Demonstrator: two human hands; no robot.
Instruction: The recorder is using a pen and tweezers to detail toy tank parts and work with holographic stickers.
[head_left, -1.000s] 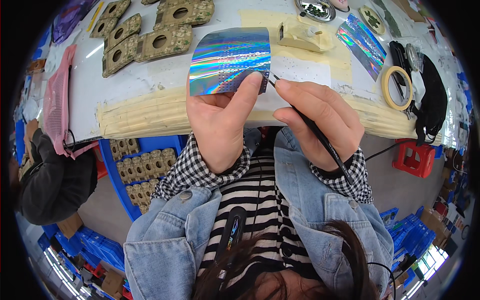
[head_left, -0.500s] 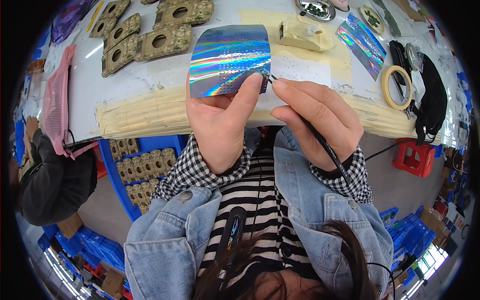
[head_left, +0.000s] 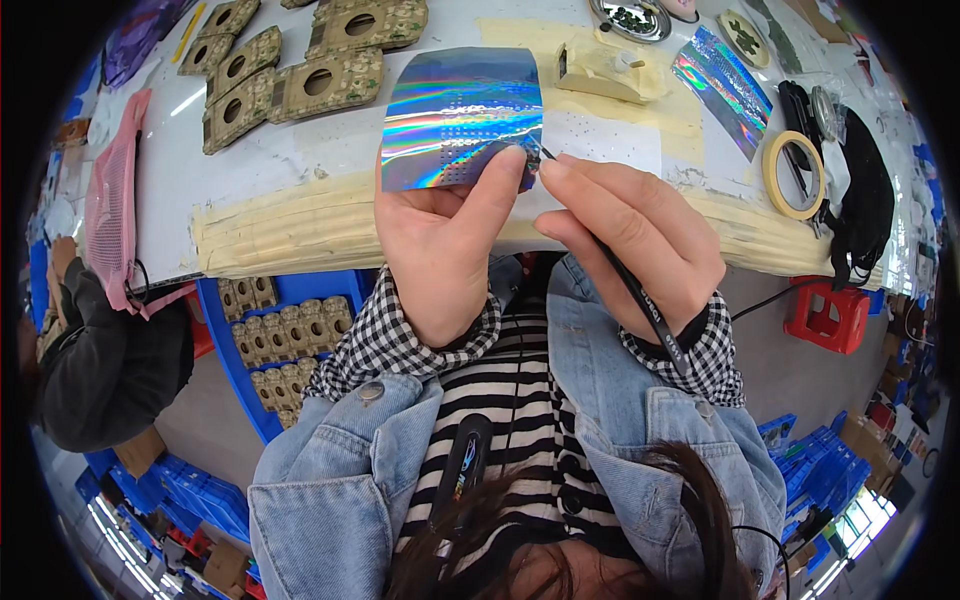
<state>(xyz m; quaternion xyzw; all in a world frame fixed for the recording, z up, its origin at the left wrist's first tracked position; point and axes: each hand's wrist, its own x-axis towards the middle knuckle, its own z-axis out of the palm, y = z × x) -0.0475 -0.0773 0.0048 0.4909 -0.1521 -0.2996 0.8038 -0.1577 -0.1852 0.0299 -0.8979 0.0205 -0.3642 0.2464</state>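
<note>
My left hand (head_left: 440, 250) grips a shiny holographic sheet (head_left: 450, 95) by its lower edge, thumb on the front and the other fingers behind. Small dots run in rows over the lower right part of the sheet. Slim black tweezers (head_left: 640, 290) lie across my right hand (head_left: 640, 225), pinched near their tips by thumb and fingers. Those tips meet the sheet's right edge beside my left thumb. Whether a tiny piece sits between them is too small to see.
Camouflage-patterned pieces with round holes (head_left: 330, 85) lie at the back left. A cream block (head_left: 610, 72), a metal dish (head_left: 632, 18), a second holographic sheet (head_left: 722, 90) and a tape roll (head_left: 794, 175) stand to the right. Below the table edge is a blue tray (head_left: 232, 365); a person (head_left: 120, 340) sits at left.
The tweezers and my right hand have shifted slightly and tilted at the sheet's right edge. My left hand and the sheet have barely moved.
</note>
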